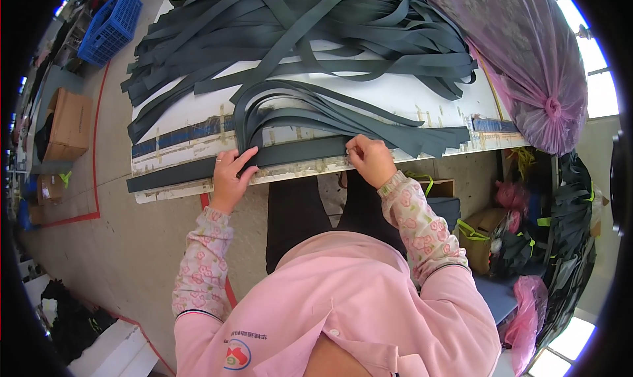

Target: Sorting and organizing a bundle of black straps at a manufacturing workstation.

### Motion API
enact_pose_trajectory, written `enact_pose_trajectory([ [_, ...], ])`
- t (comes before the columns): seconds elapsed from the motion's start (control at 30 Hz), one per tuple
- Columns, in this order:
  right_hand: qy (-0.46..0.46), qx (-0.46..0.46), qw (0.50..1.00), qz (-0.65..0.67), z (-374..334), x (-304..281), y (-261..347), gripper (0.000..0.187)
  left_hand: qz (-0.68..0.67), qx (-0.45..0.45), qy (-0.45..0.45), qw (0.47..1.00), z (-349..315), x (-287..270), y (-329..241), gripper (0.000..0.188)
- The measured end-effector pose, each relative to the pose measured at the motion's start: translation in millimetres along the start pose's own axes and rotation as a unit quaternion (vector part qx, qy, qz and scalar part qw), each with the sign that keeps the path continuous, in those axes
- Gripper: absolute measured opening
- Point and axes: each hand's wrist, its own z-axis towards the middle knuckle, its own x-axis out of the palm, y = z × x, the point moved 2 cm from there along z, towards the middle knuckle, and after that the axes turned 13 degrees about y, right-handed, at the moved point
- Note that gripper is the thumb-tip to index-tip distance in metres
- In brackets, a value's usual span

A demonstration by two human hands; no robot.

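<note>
At far left, a blue crate (111, 26) stands on the floor (142, 228), with an open cardboard box (68, 123) nearer the person. A red line (97, 146) runs along the floor between these and the white tabletop (198, 106).

Across the back of the tabletop spreads a loose heap (297, 24) of dark grey-green straps, tangled and overlapping, some ends trailing toward the left edge. Along the near edge, one strap (178, 173) lies flat, stretching from the tabletop's left corner to the right hand.

The left hand (232, 176) rests at the middle of this strap, its fingers on the band, thumb and forefinger parted; whether they grip it, I cannot tell. Just behind the strap, a bundle (310, 106) of similar straps bends in an arch, one end beside the left hand and its fanned ends lying to the right, past the right hand.

The right hand (370, 159) has its fingers pinched together on the strap's right end. Below it, partly under the tabletop, is another box (440, 188).

Further right, a tied pink plastic bag (534, 67) sits against the tabletop's right side, and dark straps (570, 212) hang below it.
</note>
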Motion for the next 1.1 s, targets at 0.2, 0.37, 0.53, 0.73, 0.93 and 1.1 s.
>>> enact_pose_trajectory([
  [0.2, 0.066, 0.049, 0.994, 0.065, 7.1, -9.2, -2.3, 0.009, -0.003, -0.003, 0.003, 1.000, 0.3, 1.7, 3.8, 0.048],
  [0.37, 0.069, 0.032, 0.989, 0.125, 7.3, 0.7, 38.3, 0.013, 0.007, 0.003, 0.003, 1.000, 3.2, 1.9, -0.2, 0.043],
  [0.53, 0.318, -0.031, 0.932, 0.173, 21.0, 77.0, 61.7, 0.048, 0.007, 0.008, 0.008, 1.000, -0.8, 0.4, -2.4, 0.036],
  [0.73, 0.017, -0.102, 0.994, -0.044, 72.4, 69.7, 91.0, 0.040, 0.000, 0.006, 0.007, 1.000, 1.3, 5.6, 0.1, 0.036],
  [0.93, 0.066, -0.085, 0.990, 0.096, 61.9, 113.0, 86.1, 0.012, 0.045, 0.006, 0.004, 0.999, 4.0, -2.8, -4.4, 0.038],
  [1.1, 0.080, -0.100, 0.990, 0.066, 56.1, 112.0, 93.8, 0.009, 0.030, 0.011, -0.014, 0.999, 4.7, 1.3, -2.4, 0.046],
])
